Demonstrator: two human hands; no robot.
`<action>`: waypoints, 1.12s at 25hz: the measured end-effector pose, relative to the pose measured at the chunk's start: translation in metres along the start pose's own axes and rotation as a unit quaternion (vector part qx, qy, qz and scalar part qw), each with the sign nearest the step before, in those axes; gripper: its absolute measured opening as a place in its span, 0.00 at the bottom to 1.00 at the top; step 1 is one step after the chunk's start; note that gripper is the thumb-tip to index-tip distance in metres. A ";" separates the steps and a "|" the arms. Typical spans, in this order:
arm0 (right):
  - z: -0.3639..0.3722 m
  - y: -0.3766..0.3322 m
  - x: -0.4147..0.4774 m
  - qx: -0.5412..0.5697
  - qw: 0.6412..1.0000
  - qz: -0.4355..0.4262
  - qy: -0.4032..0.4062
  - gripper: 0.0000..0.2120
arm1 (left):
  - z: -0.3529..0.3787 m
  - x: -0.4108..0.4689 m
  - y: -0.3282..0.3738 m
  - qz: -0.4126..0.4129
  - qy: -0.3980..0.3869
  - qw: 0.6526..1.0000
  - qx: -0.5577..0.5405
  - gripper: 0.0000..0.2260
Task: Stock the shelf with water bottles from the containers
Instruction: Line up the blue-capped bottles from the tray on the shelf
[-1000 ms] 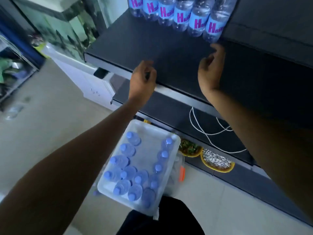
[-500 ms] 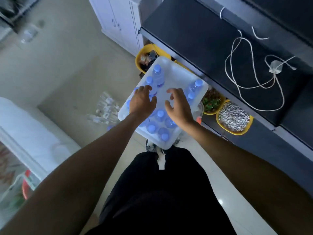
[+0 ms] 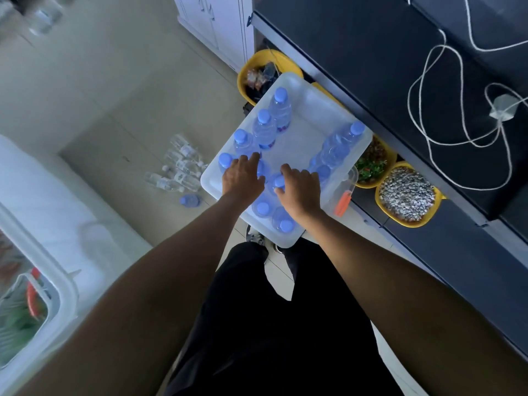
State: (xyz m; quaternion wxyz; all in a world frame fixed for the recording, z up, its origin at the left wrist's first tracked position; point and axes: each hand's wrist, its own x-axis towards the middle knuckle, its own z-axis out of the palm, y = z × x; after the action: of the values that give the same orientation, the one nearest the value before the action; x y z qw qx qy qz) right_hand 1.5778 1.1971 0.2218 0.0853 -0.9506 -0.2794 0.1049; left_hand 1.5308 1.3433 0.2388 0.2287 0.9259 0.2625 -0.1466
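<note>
A translucent white bin (image 3: 303, 141) stands on the floor below me, holding several upright water bottles (image 3: 281, 105) with blue caps. My left hand (image 3: 242, 180) reaches into the bin's near left part, its fingers curved down over a bottle there. To its right, my right hand (image 3: 300, 190) has thumb and fingers curled round the neck of another bottle (image 3: 278, 182). The dark shelf (image 3: 371, 70) runs along the right, and no bottles show on the part in view.
A white cord (image 3: 423, 115) lies looped on the shelf. Yellow bowls (image 3: 408, 195) of food sit under it, beside the bin. Several loose bottles (image 3: 180, 170) lie on the floor to the left. A white cabinet (image 3: 217, 21) stands beyond, a white unit (image 3: 43, 224) at left.
A second ago both hands were up at the shelf edge under the stocked row. I have bent down, and both hands have dropped into the bin and closed on bottles.
</note>
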 end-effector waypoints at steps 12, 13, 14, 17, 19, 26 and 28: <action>-0.075 0.008 0.017 0.246 0.967 0.052 0.040 0.10 | -0.059 0.005 0.045 -0.042 0.078 0.976 -0.201 0.07; -0.093 0.007 0.019 0.266 0.961 0.053 0.050 0.10 | -0.074 0.004 0.052 -0.036 0.092 0.971 -0.218 0.06; -0.112 0.007 0.022 0.280 0.956 0.052 0.064 0.11 | -0.090 0.003 0.061 -0.025 0.105 0.967 -0.231 0.06; -0.174 0.012 0.030 0.297 0.945 0.050 0.130 0.11 | -0.143 0.003 0.093 0.017 0.122 0.957 -0.261 0.07; -0.224 0.015 0.031 0.310 0.933 0.050 0.175 0.12 | -0.182 0.003 0.117 0.066 0.151 0.947 -0.277 0.09; -0.403 0.055 0.050 0.316 0.892 -0.015 0.323 0.16 | -0.314 0.000 0.241 0.219 0.224 0.889 -0.335 0.12; -0.447 0.079 0.057 0.315 0.885 -0.021 0.342 0.16 | -0.340 0.005 0.279 0.254 0.244 0.871 -0.343 0.13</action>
State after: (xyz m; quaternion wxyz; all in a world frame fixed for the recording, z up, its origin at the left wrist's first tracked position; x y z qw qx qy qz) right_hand 1.7759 1.1169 0.6269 0.4725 -0.8446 -0.2050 -0.1460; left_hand 1.7406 1.3044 0.6233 0.4900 0.8301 0.0995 0.2469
